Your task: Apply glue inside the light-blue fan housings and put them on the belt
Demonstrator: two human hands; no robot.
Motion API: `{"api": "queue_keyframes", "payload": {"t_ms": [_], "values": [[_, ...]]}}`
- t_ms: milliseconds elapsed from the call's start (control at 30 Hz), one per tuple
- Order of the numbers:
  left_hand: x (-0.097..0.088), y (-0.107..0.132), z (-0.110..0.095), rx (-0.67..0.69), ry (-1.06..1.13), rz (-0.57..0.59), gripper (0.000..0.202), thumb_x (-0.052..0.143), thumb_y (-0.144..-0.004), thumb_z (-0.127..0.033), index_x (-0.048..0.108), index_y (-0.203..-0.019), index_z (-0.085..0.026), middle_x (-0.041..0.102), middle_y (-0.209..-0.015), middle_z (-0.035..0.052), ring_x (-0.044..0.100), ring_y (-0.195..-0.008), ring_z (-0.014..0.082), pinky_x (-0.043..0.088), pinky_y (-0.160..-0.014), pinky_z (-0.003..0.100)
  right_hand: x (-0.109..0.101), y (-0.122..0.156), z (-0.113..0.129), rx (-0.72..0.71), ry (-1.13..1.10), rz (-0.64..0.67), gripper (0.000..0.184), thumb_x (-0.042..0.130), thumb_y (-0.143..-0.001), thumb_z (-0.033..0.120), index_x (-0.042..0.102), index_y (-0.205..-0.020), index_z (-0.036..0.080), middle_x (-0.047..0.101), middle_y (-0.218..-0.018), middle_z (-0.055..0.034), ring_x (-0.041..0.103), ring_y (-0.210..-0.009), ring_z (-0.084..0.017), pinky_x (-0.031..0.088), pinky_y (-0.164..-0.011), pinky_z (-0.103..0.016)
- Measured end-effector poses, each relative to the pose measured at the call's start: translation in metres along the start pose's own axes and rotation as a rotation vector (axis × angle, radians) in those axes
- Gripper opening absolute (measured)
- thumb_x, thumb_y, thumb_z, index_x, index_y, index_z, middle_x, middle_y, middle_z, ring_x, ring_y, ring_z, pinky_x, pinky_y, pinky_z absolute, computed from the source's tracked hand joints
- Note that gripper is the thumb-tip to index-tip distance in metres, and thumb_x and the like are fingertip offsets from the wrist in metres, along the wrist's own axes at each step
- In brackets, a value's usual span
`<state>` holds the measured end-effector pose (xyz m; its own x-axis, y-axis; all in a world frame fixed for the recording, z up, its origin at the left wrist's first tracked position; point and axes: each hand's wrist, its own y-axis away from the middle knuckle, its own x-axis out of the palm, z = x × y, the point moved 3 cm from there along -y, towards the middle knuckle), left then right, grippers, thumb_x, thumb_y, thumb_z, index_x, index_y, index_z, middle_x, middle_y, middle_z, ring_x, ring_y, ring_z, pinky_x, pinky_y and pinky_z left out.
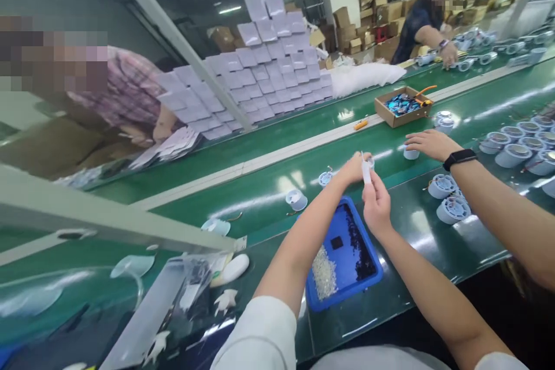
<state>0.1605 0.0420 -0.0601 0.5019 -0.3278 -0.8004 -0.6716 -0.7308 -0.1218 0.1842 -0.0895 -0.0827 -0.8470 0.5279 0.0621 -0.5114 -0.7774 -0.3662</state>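
My left hand (356, 169) and my right hand (376, 203) meet above a blue tray (356, 277) on the green conveyor. Both are closed in a pinch on one small white plastic part (366, 169), the left at its top and the right from below. The tray holds a heap of small clear pieces (324, 273) and a patch of dark small parts (359, 243). Just beyond my hands lie a small round white piece (325, 178) and a clear cup-shaped piece (296, 199) on the belt.
A co-worker's arm with a black wristband (459, 157) reaches from the right over a white ring (411, 153). Several white round housings (515, 141) crowd the right. A cardboard box (401, 107), stacked white boxes (264, 63) and two other people stand beyond.
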Motion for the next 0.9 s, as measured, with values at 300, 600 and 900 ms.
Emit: {"api": "queue_keyframes", "payload": {"t_ms": [300,600,900], "values": [[-0.12,0.115,0.084,-0.476,0.395,-0.747,0.05,0.076,-0.06,-0.018,0.035,-0.088,-0.023,0.043,-0.087,-0.0037,0.051,-0.069,0.0082,0.044,-0.061,0.021,0.02,0.008,-0.004,0.131,0.034,0.191,0.021,0.066,-0.075,0.036,0.052,-0.079,0.022,0.052,-0.063,0.0056,0.05,-0.056,-0.011,0.042,-0.055,-0.025],[-0.118,0.148,0.12,-0.575,0.792,-0.885,0.059,0.085,-0.059,-0.05,0.039,-0.083,-0.023,0.048,-0.074,-0.0033,0.056,-0.052,0.008,0.038,-0.046,0.02,0.038,0.023,-0.007,0.118,0.08,0.624,0.029,0.059,-0.085,0.052,0.056,-0.084,0.023,0.065,-0.074,-0.0003,0.063,-0.063,-0.015,0.054,-0.063,-0.031],[-0.109,0.136,0.105,-0.601,0.549,-0.69,0.034,0.075,-0.075,-0.033,0.045,-0.083,-0.02,0.053,-0.083,0.0027,0.064,-0.087,0.0208,0.051,-0.081,0.035,0.038,0.024,-0.006,0.044,0.144,0.726,0.029,0.058,-0.088,0.052,0.057,-0.088,0.023,0.067,-0.077,-0.0017,0.067,-0.065,-0.016,0.054,-0.062,-0.032]]}}
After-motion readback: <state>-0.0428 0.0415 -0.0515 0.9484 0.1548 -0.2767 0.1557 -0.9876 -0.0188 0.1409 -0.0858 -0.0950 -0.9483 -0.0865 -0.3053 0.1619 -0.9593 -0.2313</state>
